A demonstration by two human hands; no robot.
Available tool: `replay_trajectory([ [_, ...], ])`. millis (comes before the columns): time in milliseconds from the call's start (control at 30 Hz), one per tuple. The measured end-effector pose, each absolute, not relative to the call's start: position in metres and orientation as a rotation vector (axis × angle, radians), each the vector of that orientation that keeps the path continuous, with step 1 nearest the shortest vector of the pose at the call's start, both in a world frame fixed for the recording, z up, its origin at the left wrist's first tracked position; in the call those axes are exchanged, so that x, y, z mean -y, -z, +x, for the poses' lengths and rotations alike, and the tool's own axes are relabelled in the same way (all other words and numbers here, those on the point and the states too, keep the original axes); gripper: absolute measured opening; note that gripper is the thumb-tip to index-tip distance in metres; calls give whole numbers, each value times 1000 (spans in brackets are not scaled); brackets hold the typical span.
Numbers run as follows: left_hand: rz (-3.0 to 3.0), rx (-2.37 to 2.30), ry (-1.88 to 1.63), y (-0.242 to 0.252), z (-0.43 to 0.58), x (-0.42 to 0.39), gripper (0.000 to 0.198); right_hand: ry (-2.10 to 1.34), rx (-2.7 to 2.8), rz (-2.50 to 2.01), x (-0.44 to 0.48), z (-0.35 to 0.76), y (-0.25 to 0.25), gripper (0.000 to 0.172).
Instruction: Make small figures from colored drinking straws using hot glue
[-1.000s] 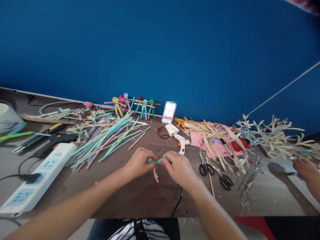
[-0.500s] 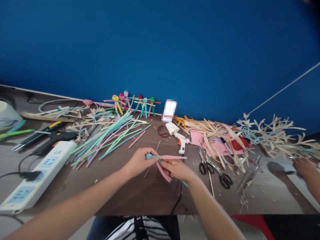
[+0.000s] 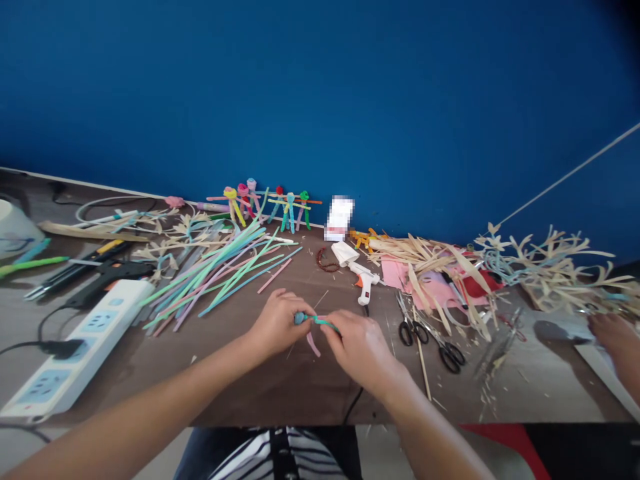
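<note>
Blue wall (image 3: 320,100) rises behind a brown surface (image 3: 235,380) crowded with craft materials. Near the front middle of the surface, the person's left hand (image 3: 277,325) and right hand (image 3: 361,353) almost meet, both curled into narrow grips. Between them, a small teal-and-pink twist of craft strip (image 3: 315,321) is held just above the surface, with a short pink end hanging below it. The left hand closes around the rounded teal end, while the right pinches the teal strand running from it. Beyond the hands lie a loose heap of pastel strips (image 3: 220,280) and a white hot glue gun (image 3: 364,281). Two pairs of black-handled scissors (image 3: 430,343) sit to the right. At the far right edge, a co-worker's hand (image 3: 613,337) is beside pale dried leaf strips (image 3: 550,270).
</note>
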State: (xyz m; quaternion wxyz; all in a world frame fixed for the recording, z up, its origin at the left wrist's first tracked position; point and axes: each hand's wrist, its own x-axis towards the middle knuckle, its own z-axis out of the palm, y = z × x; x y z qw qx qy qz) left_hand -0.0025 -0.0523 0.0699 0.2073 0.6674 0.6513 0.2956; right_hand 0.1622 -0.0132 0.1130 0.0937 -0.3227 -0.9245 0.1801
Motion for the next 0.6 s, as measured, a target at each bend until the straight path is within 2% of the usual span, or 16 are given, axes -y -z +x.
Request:
replay_trajectory([
  [133, 1865, -1681, -840, -77, -3, 56, 12, -662, 2627, -982, -10, 166, -115, 18],
  [333, 1613, -1443, -1039, -81, -4, 57, 11, -1660, 2503, -841, -37, 167, -94, 21],
  [400, 1503, -1456, -1102, -78, -3, 57, 13, -1873, 2379, -864, -34, 167, -84, 25],
  [600, 1441, -1716, -1146, -71, -2, 53, 14, -1872, 2302, -956, -12, 159, -64, 25],
])
